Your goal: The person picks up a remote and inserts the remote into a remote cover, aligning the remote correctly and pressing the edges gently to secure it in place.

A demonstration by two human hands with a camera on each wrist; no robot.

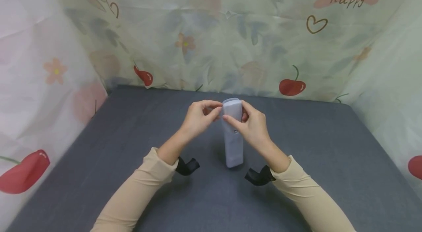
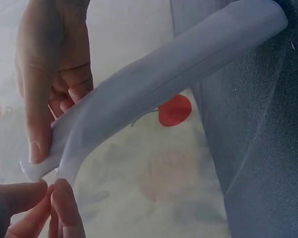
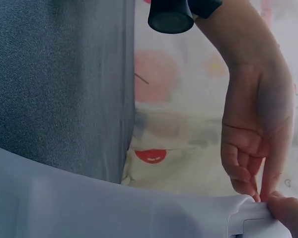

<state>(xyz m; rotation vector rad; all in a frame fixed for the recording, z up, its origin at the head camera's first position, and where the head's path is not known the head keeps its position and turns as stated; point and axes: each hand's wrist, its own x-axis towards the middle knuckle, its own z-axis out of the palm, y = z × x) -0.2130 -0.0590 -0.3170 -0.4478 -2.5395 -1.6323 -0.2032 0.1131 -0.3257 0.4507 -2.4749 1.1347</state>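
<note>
A long, slim, pale lavender case [image 1: 233,148] stands nearly upright in front of me, with a small dark-edged slot on its near side. My right hand [image 1: 255,126] grips it close to the top, thumb on the near face and fingers along the right side. At the upper left edge, my left hand [image 1: 202,116] pinches a thin flap [image 2: 69,153] between thumb and fingertips. In the left wrist view that flap bends away from the case's body. The right wrist view shows a panel with seams [image 3: 258,225] at the case's end, under the right thumb.
Dark grey cloth [image 1: 115,151] covers the table. A printed curtain [image 1: 211,34] with cherries and hearts hangs along the back and both sides. Black straps [image 1: 188,166] stick out from both cuffs, low over the table.
</note>
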